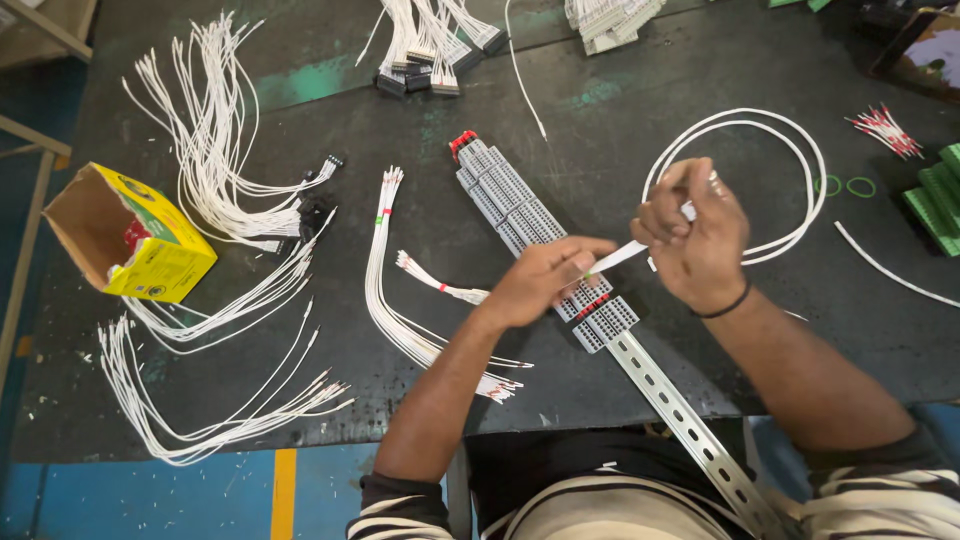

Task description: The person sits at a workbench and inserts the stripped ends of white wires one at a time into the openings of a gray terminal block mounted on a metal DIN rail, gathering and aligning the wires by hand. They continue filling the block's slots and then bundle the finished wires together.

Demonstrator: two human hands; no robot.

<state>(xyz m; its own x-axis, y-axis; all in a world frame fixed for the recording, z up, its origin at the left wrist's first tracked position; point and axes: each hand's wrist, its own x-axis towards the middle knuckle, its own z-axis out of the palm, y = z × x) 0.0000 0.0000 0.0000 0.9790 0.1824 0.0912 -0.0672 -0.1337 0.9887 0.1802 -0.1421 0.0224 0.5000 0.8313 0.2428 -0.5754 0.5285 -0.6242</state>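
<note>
A long row of grey terminal blocks sits on a perforated metal rail that runs diagonally across the dark table. My left hand rests over the near end of the blocks and pinches one end of a short white strip. My right hand is closed in a fist around the strip's other end, just above and right of the blocks. A coil of white cable loops behind my right hand.
Bundles of white wires lie left, with more near my left forearm. An open yellow carton lies at far left. Connector harnesses at the top, green blocks and red-tipped wires at right.
</note>
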